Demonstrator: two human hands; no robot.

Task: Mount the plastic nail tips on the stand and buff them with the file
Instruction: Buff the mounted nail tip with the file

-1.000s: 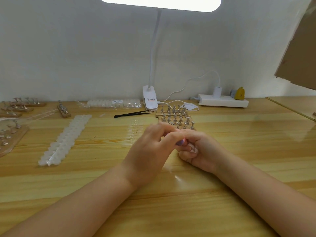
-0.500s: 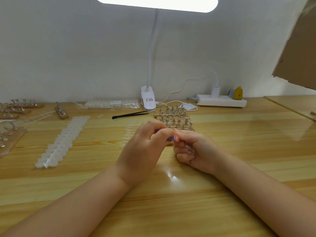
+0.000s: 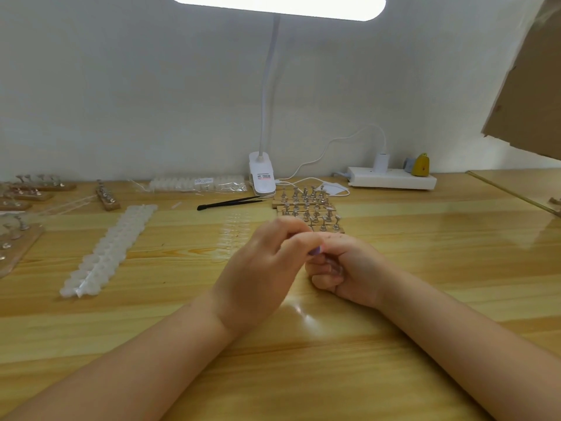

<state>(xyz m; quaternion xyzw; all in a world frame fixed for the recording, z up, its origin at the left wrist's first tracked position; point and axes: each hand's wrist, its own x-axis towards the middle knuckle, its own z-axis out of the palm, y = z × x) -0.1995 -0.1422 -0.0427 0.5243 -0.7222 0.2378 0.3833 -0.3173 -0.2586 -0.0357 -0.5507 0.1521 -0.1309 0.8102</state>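
Pale wall and a glossy wooden table (image 3: pixel 425 268) frame the work, lit by a clip lamp (image 3: pixel 262 177) overhead. Both hands meet at mid-table, touching: the left hand (image 3: pixel 258 268) curls its thumb and forefinger onto a small purple thing (image 3: pixel 315 251), probably putty or a tip, too small to say, while the right hand (image 3: pixel 349 268) is curled tightly around something small against it, what exactly I cannot tell. Just behind them sit the stands (image 3: pixel 308 208), wooden strips of metal pegs, all apparently bare. A long strip of clear nail tips (image 3: pixel 109 247) lies well apart to the left, with black tweezers (image 3: pixel 230 203) near the lamp base. No file is visible. To do this step well, I would keep the wrists braced on the table, press the piece squarely onto one peg head, and check it sits level before moving on.
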